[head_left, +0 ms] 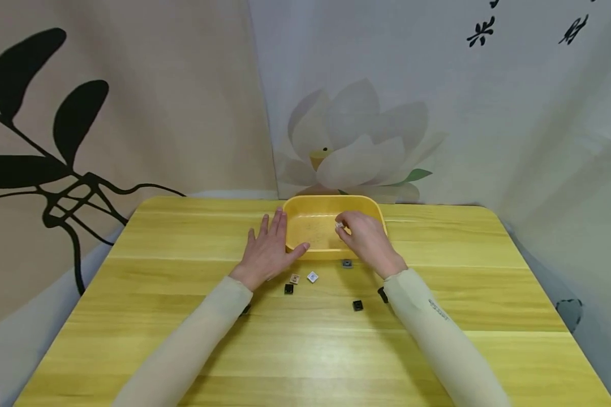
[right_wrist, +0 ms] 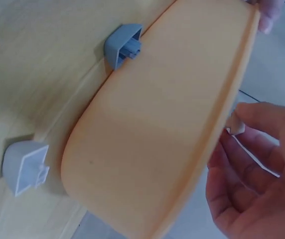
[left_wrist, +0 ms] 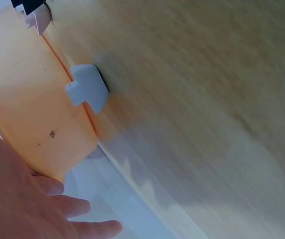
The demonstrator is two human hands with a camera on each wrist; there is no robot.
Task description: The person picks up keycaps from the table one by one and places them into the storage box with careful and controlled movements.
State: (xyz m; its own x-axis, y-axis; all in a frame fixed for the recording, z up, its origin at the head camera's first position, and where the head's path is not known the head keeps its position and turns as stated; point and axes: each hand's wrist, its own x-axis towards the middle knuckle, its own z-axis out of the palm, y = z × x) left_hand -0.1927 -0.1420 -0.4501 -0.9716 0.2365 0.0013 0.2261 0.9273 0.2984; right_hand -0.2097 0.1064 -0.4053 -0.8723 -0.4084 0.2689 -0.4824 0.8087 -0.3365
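We are noting the right hand (head_left: 364, 236) pinching a small pale keycap (head_left: 339, 225) between thumb and fingers; the piece is showing too little for us to read any long axis. The yellow tray (head_left: 310, 226) is lying below the grip, its long axis running side to side, the pinch hanging near mid-length. That vertical line, we are judging, is what the coming move is turning on; its height we cannot tell. The left hand (head_left: 269, 251) is resting at the tray's left end, left of the grip, fingers spread, holding nothing. 1 grey keycap (head_left: 347, 263) is sitting bodyward of the grip, just outside the tray; 1 white keycap (head_left: 313, 277) is lying farther bodyward and left.
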